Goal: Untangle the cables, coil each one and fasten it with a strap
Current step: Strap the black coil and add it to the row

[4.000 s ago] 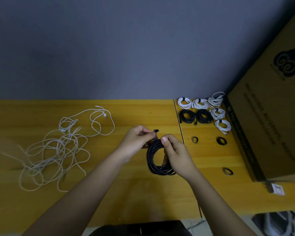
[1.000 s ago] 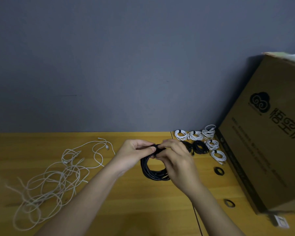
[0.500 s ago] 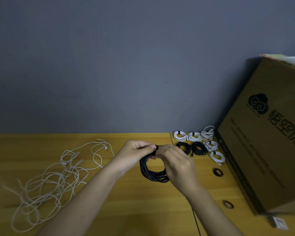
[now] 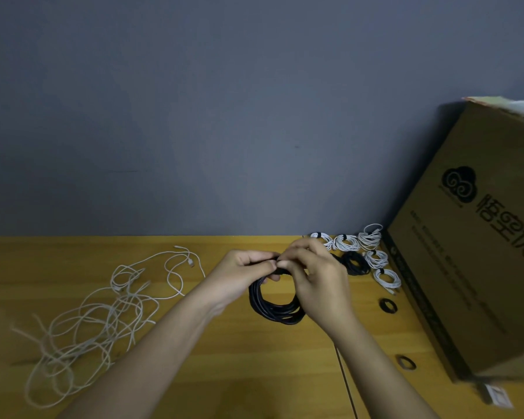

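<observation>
1. The black cable coil (image 4: 277, 309) is a thick ring of matte, rubbery-looking loops held above the wooden table (image 4: 224, 373); every place below is given relative to this coil.
2. The left hand (image 4: 242, 275) comes in from the coil's left, its fingers curled and pinching the top of the ring, thumb pressed against the bundle.
3. The right hand (image 4: 318, 276) covers the coil's right side; its fingers are bent together and clamped on the same top section, fingertips meeting those of the left hand. A strap between them cannot be made out.
4. Far to the left of the coil lies the tangle of white cable (image 4: 97, 316), thin, glossy strands in loose, irregular loops spread flat over the table, with a small plug end at its far edge.
5. Behind and to the right of the coil sit the finished bundles: small white coils (image 4: 350, 242) bound by dark bands, and a black coil (image 4: 356, 263) just beside them.
6. To the right of the coil, two loose strap rings (image 4: 387, 306) lie flat, dark and round, one nearer the person than the other.
7. Farther right stands a brown cardboard box (image 4: 472, 267), smooth-faced, printed with a black cloud-shaped logo and characters.
</observation>
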The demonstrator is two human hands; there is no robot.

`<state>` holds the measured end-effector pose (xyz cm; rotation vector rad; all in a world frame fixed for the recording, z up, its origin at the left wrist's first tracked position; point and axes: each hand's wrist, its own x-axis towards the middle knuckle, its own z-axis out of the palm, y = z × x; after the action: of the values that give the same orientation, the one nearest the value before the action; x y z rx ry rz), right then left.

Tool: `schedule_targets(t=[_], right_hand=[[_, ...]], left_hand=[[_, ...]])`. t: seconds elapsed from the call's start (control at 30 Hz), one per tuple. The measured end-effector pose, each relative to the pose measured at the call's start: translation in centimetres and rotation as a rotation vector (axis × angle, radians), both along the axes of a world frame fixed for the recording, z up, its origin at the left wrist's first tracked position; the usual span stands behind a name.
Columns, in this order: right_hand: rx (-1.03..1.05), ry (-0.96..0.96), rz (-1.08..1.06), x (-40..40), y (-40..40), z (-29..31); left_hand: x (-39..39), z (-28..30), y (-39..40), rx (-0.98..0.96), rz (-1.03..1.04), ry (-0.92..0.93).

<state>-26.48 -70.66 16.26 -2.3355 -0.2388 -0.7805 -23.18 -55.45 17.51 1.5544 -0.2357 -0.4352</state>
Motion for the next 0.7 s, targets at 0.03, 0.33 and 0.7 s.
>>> schedule_targets(t=[0.03,0.33,0.7], right_hand=[[0.052,0.059,0.002,0.1,0.1,0.2],[0.217,0.259,0.011,0.0,0.3,0.4],[0.99,0.689,0.223,1.8,-0.6,0.8]], left_hand=[[0.0,0.0,0.0,-0.001,0.0,-0.005],[-0.1,-0.2,0.8,0.05,-0.067,-0.051],[0.8,-1.4,0.6,0.094,-0.04,-0.178]])
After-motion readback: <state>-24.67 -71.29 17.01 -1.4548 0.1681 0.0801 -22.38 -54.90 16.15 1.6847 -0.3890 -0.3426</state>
